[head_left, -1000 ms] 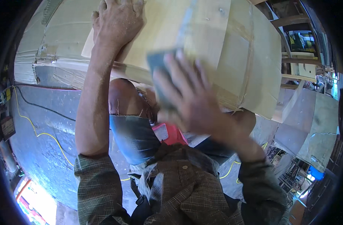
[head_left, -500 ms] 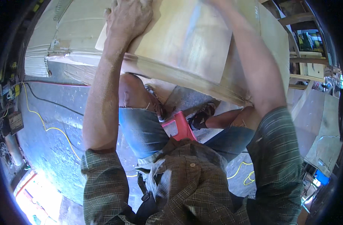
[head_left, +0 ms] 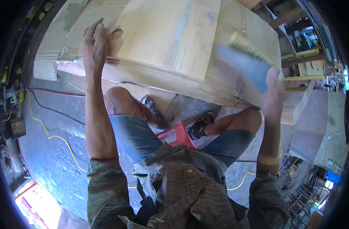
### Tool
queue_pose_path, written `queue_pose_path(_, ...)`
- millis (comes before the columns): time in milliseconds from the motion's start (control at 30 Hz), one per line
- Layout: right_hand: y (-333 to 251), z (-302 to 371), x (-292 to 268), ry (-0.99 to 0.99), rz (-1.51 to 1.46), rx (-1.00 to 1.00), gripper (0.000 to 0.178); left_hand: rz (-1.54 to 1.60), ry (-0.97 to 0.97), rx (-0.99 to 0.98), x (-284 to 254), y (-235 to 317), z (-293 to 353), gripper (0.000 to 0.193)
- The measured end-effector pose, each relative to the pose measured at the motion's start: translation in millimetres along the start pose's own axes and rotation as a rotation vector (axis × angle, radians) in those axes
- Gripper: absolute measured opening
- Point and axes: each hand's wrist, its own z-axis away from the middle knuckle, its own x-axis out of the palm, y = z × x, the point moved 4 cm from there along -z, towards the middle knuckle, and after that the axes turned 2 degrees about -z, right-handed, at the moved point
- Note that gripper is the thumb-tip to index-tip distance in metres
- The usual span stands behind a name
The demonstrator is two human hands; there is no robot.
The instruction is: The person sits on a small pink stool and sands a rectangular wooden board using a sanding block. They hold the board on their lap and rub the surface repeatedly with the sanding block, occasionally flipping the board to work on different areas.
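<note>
A pale wooden board (head_left: 163, 34) lies on a large cardboard-covered surface (head_left: 235, 76) in front of me. My left hand (head_left: 95, 47) is above the board's left side, fingers loosely stretched, with nothing visible in it. A small dark curved mark or piece (head_left: 116, 32) shows beside its fingers; I cannot tell what it is. My right hand (head_left: 273, 87) is closed round a brush (head_left: 245, 63) with a blue-grey body and tan bristles, held up to the right of the board. Motion blurs the brush and that hand.
A pink plastic stool (head_left: 178, 135) is beneath me, between my legs. Yellow cable (head_left: 48, 133) and dark cable run over the grey floor at left. Wooden frames (head_left: 300, 57) stand at right, with a flat panel (head_left: 310, 126) below them.
My right hand has drawn back from the board's far side toward the right, and the brush has come into view. My left hand has lifted and shifted left off the board.
</note>
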Motion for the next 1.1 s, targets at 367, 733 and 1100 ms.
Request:
queue_pose_path(367, 28.0, -126.6, 153.5, -0.267, 0.319, -0.625, 0.047, -0.382, -0.080, 0.311, 25.8, -39.9, 3.2, 0.039)
queue_pose_path(733, -20.3, -80.3, 93.3, -0.119, 0.108, -0.026, 0.059, -0.426, 0.013, 0.315, -3.2, -40.6, 10.5, 0.035)
queue_pose_path(1100, -48.8, 25.2, 189.0, -0.658, 0.146, -1.145, 0.025, -0.316, -0.003, 0.196, -4.7, -42.4, 15.0, 0.046)
